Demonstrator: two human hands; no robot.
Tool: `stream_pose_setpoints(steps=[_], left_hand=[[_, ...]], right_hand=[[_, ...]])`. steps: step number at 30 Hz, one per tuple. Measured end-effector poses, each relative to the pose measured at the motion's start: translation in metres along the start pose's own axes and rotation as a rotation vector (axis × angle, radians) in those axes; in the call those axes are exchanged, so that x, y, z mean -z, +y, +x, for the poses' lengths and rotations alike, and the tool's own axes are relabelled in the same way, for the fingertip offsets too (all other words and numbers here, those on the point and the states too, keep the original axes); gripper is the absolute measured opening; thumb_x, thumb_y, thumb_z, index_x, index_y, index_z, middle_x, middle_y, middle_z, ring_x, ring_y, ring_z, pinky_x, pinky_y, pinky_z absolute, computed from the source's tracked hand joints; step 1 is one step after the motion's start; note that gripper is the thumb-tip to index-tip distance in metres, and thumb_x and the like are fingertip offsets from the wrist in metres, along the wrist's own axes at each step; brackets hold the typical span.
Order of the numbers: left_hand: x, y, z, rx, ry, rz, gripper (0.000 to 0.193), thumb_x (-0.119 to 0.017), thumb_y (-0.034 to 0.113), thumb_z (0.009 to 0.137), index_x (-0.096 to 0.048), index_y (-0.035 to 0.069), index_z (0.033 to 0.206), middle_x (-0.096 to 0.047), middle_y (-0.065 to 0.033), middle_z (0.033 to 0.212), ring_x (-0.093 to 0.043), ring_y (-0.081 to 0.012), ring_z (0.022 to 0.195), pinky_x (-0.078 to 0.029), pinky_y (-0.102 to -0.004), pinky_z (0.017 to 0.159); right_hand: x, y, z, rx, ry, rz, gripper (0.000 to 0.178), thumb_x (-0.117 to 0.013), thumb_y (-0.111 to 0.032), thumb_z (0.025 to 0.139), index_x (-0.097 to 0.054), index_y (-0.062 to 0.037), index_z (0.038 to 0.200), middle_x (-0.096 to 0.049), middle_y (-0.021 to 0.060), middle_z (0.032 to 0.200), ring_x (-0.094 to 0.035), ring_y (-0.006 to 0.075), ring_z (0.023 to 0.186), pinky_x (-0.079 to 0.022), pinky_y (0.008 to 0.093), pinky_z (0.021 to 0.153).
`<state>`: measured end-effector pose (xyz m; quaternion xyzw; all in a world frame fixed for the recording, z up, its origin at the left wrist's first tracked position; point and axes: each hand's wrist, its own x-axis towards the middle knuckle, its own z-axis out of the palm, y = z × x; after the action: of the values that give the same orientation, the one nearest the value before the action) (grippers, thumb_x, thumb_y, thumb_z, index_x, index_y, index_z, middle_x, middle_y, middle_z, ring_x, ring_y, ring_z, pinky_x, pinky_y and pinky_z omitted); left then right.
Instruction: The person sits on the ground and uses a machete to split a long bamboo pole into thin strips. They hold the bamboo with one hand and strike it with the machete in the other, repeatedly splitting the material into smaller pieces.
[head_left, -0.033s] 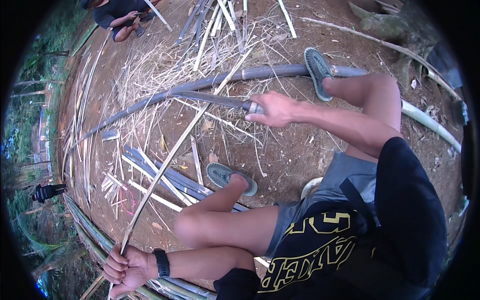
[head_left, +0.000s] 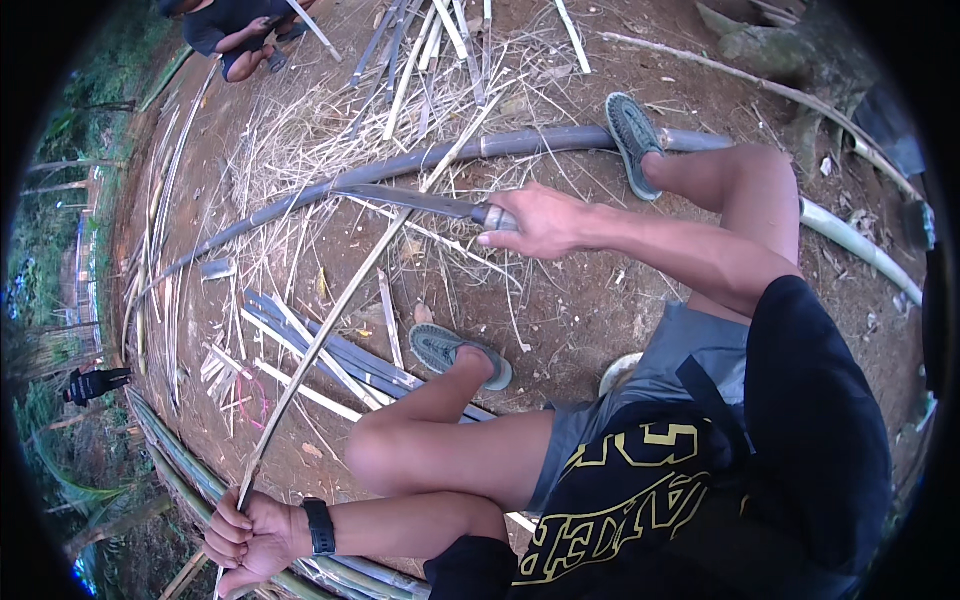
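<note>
A long, thin bamboo strip [head_left: 345, 300] runs slantwise from the lower left up across a dark bamboo pole [head_left: 400, 170] lying on the ground. Its near end is in my left hand [head_left: 252, 538], the fingers wrapped round it. My right hand [head_left: 540, 222] is closed on the handle of a machete [head_left: 410, 200], whose long blade points left and lies across the strip, just on the near side of the pole. Whether the edge bites into the strip cannot be made out. My right-side sandal [head_left: 632, 140] stands against the pole.
Split bamboo slats [head_left: 340, 350] lie by my other sandal [head_left: 455, 357]. Pale shavings [head_left: 290, 150] and more slats [head_left: 425, 70] cover the far ground. A person [head_left: 235, 40] crouches at the far left; another [head_left: 98, 385] stands farther off. Bamboo poles [head_left: 190, 465] edge the left.
My right hand and the machete have slid slightly to the left along the same line across the strip. My left hand keeps its hold in nearly the same place.
</note>
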<state>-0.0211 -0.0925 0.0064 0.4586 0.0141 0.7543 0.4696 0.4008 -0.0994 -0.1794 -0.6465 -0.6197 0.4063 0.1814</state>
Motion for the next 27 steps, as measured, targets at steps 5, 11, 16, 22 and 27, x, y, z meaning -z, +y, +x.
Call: stream_pose_setpoints(steps=[5,11,16,22,27], left_hand=[[0.003,0.009,-0.001,-0.024,0.051,0.045,0.068,-0.04,0.076,0.087,-0.04,0.016,0.055,-0.031,0.0059,0.05,-0.028,-0.0094,0.047,-0.025,-0.0255,0.049],[0.015,0.003,-0.002,0.034,0.016,0.007,0.068,-0.04,0.076,0.087,-0.037,0.015,0.056,-0.03,0.0053,0.05,-0.027,-0.0099,0.046,-0.024,-0.0259,0.048],[0.018,0.019,-0.006,-0.052,0.041,0.043,0.066,-0.045,0.074,0.086,-0.038,0.016,0.055,-0.031,0.0061,0.049,-0.027,-0.0092,0.044,-0.024,-0.0246,0.046],[0.023,0.022,-0.006,-0.035,0.06,0.027,0.065,-0.044,0.072,0.088,-0.038,0.015,0.057,-0.031,0.0061,0.05,-0.027,-0.0094,0.045,-0.025,-0.0249,0.047],[0.028,0.02,-0.01,-0.031,0.059,0.004,0.067,-0.038,0.074,0.088,-0.037,0.015,0.057,-0.031,0.0043,0.05,-0.028,-0.0107,0.047,-0.025,-0.0262,0.049]], right_hand=[[-0.015,-0.05,-0.03,0.461,-0.074,0.055,0.038,-0.061,-0.041,0.093,-0.054,-0.0044,0.098,-0.057,0.0077,0.062,-0.061,0.0246,0.052,-0.052,0.0391,0.05],[0.006,0.045,0.025,-0.108,-0.086,0.029,0.037,-0.061,-0.039,0.093,-0.057,-0.003,0.101,-0.059,0.0099,0.07,-0.061,0.022,0.062,-0.054,0.042,0.062],[0.003,-0.009,0.009,0.08,-0.143,-0.068,0.029,-0.065,-0.029,0.088,-0.056,-0.0036,0.099,-0.059,0.0079,0.068,-0.062,0.0214,0.061,-0.054,0.0393,0.055],[-0.012,0.028,0.007,0.098,-0.142,-0.013,0.022,-0.057,-0.008,0.078,-0.055,-0.0045,0.099,-0.057,0.0074,0.067,-0.062,0.021,0.061,-0.053,0.0389,0.053],[-0.014,0.089,0.05,-0.094,0.02,-0.071,0.024,-0.058,-0.008,0.076,-0.056,-0.0038,0.099,-0.059,0.0118,0.07,-0.062,0.023,0.061,-0.055,0.0409,0.061]])
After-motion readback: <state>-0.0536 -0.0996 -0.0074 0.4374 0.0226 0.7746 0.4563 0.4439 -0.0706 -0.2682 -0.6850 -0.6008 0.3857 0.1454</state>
